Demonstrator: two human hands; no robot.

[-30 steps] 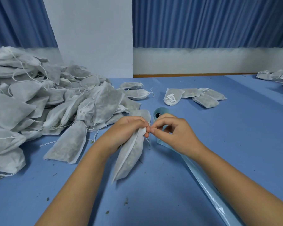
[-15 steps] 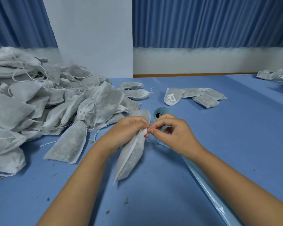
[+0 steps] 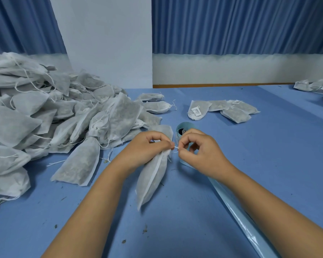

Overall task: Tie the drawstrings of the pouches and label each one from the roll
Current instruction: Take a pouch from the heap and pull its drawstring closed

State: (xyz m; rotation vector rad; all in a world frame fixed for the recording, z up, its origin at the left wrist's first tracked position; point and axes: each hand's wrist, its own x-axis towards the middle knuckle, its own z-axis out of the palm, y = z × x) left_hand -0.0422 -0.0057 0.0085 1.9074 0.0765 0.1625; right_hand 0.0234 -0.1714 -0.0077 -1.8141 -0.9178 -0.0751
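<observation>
Here's the left hand, fingers wrapped round the neck of a white non-woven filled pouch that slants down toward the blue bench. The right hand pinches the thin white drawstring, stretched short between both hands. The pale blue label roll stands just behind them, its strip trailing near right. A heap of white pouches lies left.

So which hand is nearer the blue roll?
Right. The right hand is in front of the roll, pinching the drawstring; the left hand grips the pouch further left.
</observation>
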